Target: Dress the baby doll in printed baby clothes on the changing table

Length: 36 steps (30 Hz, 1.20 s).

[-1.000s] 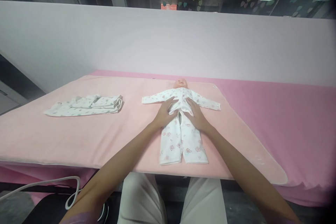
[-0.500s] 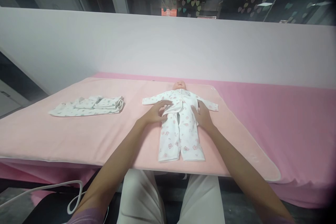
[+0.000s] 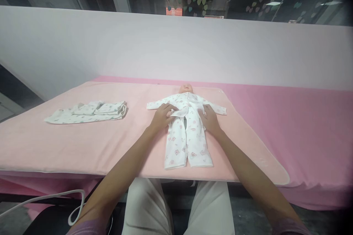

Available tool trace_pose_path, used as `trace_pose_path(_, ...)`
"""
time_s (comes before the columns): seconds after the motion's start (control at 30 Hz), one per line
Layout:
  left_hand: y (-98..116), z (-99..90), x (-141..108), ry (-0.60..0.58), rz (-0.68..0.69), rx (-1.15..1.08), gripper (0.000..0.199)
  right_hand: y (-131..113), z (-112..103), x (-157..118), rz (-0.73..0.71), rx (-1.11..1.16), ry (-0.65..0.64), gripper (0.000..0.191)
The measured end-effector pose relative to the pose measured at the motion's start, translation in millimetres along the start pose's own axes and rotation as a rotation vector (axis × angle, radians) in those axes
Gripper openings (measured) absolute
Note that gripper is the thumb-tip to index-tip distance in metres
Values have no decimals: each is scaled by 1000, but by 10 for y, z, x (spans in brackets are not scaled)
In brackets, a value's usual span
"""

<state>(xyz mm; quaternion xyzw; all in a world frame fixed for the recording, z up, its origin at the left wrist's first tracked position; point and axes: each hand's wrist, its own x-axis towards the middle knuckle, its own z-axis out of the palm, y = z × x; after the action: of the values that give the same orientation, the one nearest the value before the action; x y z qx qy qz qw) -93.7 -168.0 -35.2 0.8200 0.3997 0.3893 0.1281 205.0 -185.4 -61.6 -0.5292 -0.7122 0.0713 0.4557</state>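
Observation:
A baby doll (image 3: 186,88) lies on its back, head toward the wall, in a white printed top (image 3: 180,99) with both sleeves spread. White printed trousers (image 3: 176,147) extend toward the table's front edge. My left hand (image 3: 162,116) pinches the top's lower flap at its left side, lifting it a little. On the right side, my right hand (image 3: 209,118) rests against the waist of the clothes, fingers bent; whether it grips cloth cannot be made out.
Folded white printed cloth (image 3: 88,113) lies at the left on a peach mat (image 3: 82,143). The mat covers part of a pink sheet (image 3: 289,128). Behind stands a white partition (image 3: 176,47). A white cable (image 3: 55,195) hangs at the lower left.
My left hand has closed on the top's lower flap and raised it slightly. My right hand has stayed at the waist. The view has shifted slightly.

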Motion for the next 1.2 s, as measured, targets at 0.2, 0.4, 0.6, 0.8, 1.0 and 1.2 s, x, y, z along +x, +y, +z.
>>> trace_pose_path(0.2, -41, 67, 80, 230, -270, -236, 26, 11, -46, 92, -37, -49, 21, 30)
trace_pose_path(0.4, -437, -111, 123, 387, -885, -164, 10, 475, -378, 150, 468, -256, 243, 8)
trace_pose_path(0.6, -612, -179, 58, 354, -922, -8, 16, 712, -397, 83, 574, -291, 235, 29)
trace_pose_path(0.8, -502, -41, 25, 343, -664, 193, 33, 522, -177, 26, 191, -290, 216, 42)
trace_pose_path(1.0, -436, 166, 243, 80, -87, 311, 41, 352, -2, 79, -165, -237, -9, 48)
trace_pose_path(1.2, -564, 293, 658, -136, -117, 361, 59, 508, 157, 506, -91, -200, -168, 61)
